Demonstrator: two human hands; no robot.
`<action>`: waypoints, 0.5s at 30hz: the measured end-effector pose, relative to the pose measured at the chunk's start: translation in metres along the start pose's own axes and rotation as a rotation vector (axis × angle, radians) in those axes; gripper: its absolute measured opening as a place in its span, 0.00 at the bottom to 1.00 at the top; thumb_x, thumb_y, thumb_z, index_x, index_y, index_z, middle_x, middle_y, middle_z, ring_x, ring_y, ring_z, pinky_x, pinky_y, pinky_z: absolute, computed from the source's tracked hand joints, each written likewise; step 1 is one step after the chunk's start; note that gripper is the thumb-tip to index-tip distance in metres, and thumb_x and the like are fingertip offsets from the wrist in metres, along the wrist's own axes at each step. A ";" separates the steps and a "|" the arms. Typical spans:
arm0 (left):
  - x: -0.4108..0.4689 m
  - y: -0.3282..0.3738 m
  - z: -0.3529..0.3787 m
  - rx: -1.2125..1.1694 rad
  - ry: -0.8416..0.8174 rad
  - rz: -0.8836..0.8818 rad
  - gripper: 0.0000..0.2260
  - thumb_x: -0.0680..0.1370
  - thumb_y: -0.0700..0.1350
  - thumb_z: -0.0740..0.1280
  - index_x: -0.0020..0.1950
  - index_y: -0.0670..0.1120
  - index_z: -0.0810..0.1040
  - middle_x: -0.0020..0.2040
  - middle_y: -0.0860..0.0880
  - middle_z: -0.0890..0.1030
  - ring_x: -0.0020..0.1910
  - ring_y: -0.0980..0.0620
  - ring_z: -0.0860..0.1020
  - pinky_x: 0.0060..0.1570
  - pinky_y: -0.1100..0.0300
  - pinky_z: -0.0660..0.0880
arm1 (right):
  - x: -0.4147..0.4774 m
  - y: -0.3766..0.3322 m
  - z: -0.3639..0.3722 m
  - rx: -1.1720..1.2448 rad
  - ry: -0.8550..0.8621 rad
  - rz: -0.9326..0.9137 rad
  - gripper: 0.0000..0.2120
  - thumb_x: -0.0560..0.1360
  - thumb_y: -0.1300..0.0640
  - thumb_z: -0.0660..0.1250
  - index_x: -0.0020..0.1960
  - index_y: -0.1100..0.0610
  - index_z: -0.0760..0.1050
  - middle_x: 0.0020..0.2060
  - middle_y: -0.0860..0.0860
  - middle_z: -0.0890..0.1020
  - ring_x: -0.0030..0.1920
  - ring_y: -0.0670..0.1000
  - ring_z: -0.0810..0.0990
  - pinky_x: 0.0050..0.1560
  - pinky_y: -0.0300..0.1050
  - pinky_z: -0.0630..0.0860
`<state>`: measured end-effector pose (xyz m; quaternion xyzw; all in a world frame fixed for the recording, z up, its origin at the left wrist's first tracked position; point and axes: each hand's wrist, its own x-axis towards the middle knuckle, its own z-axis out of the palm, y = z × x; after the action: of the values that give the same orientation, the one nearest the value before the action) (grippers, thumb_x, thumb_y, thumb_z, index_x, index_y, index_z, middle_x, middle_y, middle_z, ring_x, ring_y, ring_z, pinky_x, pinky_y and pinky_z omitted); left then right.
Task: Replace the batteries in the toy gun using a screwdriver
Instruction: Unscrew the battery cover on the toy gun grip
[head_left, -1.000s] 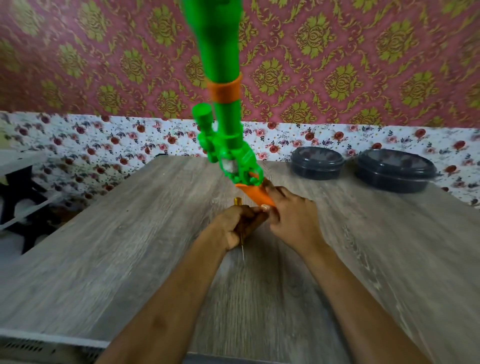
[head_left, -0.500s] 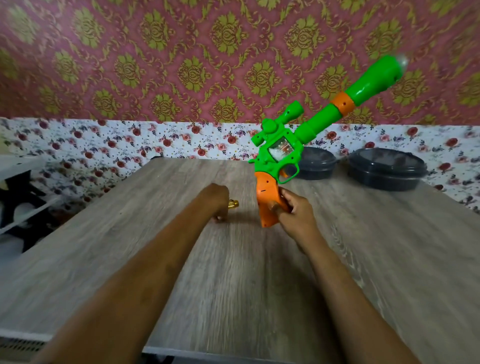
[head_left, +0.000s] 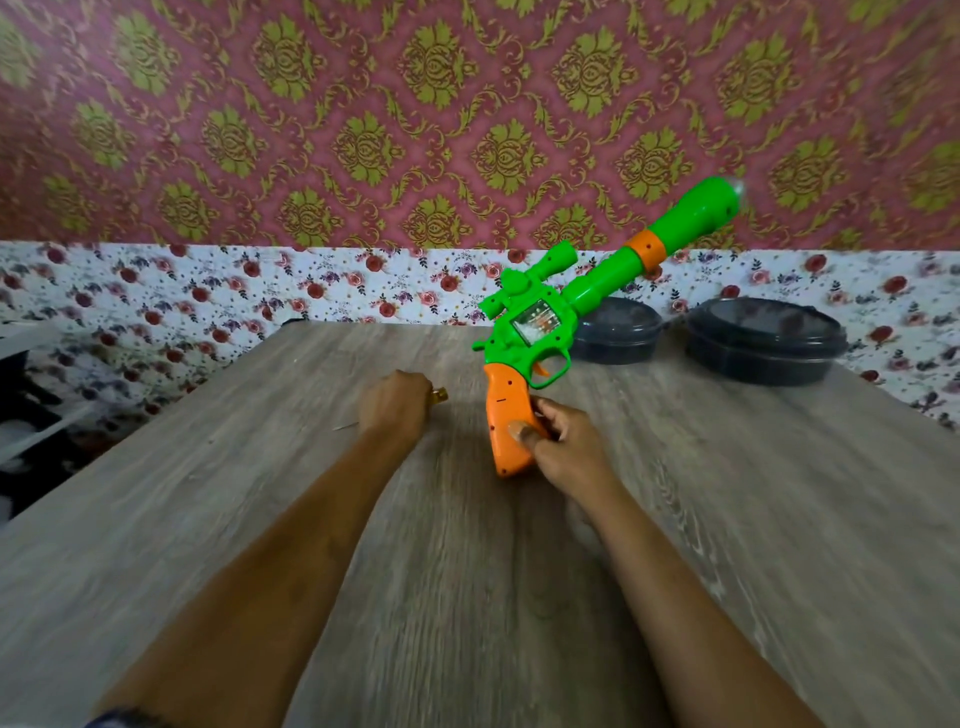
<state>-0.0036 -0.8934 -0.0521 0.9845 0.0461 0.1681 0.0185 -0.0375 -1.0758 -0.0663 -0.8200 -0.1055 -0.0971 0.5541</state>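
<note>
The green toy gun (head_left: 540, 332) with an orange grip (head_left: 506, 426) stands tilted, its barrel pointing up and to the right. My right hand (head_left: 563, 447) grips the orange handle, thumb pressed on its side. My left hand (head_left: 395, 405) is curled on the wooden table (head_left: 467, 597) around the screwdriver; its amber handle end (head_left: 439, 396) pokes out to the right and the thin metal tip (head_left: 345, 427) shows at the left. No batteries are visible.
Two dark round lidded containers (head_left: 618, 332) (head_left: 763, 343) sit at the table's back right against the floral wall. A white shelf (head_left: 31, 410) stands beyond the table's left edge.
The gun swung from upright to leaning right. My left hand moved away from the grip and settled on the table with the screwdriver. Since half a second ago little has moved.
</note>
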 end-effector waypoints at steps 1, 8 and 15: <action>-0.004 -0.001 0.003 -0.002 0.017 0.007 0.06 0.77 0.39 0.62 0.48 0.42 0.79 0.47 0.41 0.81 0.46 0.42 0.79 0.39 0.56 0.68 | 0.000 0.001 0.001 0.001 -0.003 -0.006 0.17 0.73 0.60 0.68 0.61 0.61 0.76 0.55 0.56 0.82 0.54 0.53 0.79 0.61 0.52 0.74; -0.010 -0.008 0.014 -0.080 0.076 0.028 0.07 0.78 0.39 0.60 0.46 0.43 0.77 0.47 0.41 0.81 0.48 0.41 0.79 0.41 0.55 0.68 | 0.001 0.002 0.004 0.073 -0.043 0.020 0.18 0.74 0.62 0.67 0.63 0.61 0.74 0.56 0.54 0.80 0.54 0.50 0.78 0.61 0.46 0.73; -0.015 -0.007 0.013 -0.160 0.044 0.007 0.08 0.79 0.39 0.59 0.45 0.43 0.77 0.44 0.42 0.79 0.47 0.43 0.78 0.40 0.58 0.65 | -0.001 0.003 0.001 0.133 -0.056 0.033 0.17 0.74 0.62 0.66 0.63 0.59 0.74 0.54 0.53 0.81 0.54 0.50 0.78 0.60 0.46 0.73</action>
<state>-0.0141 -0.8881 -0.0693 0.9761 0.0297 0.1931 0.0956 -0.0376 -1.0764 -0.0698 -0.7855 -0.1136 -0.0575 0.6056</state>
